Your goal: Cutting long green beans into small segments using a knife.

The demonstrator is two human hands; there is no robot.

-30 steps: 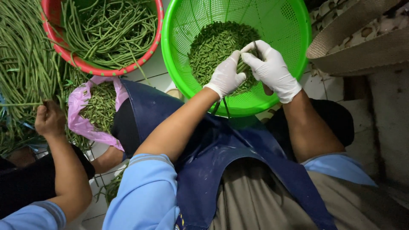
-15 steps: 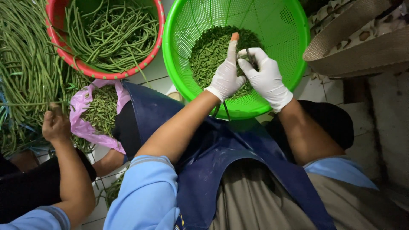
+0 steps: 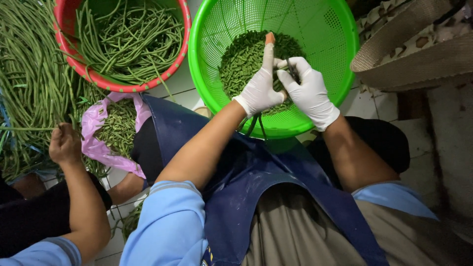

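Note:
Both my hands wear white gloves and meet over a bright green perforated basket (image 3: 335, 44) that holds a heap of chopped green beans (image 3: 241, 59). My left hand (image 3: 260, 88) grips a bunch of long beans whose stems (image 3: 256, 123) hang below the wrist; its index finger points up, with an orange tip showing. Touching it from the right, my right hand (image 3: 308, 91) pinches a small dark blade-like thing (image 3: 291, 70) at the beans' top end. What that thing is I cannot tell.
A red basket (image 3: 123, 86) of long green beans stands at upper left, with a loose pile of long beans (image 3: 24, 74) beside it. A pink bag (image 3: 98, 148) holds cut beans. Another person's hand (image 3: 64, 145) is at the left. A woven tan object (image 3: 419, 44) lies at right.
My two hands have shifted slightly left over the green basket, and my left index finger now points straight up. The other person's hand at the left has stayed near the long beans.

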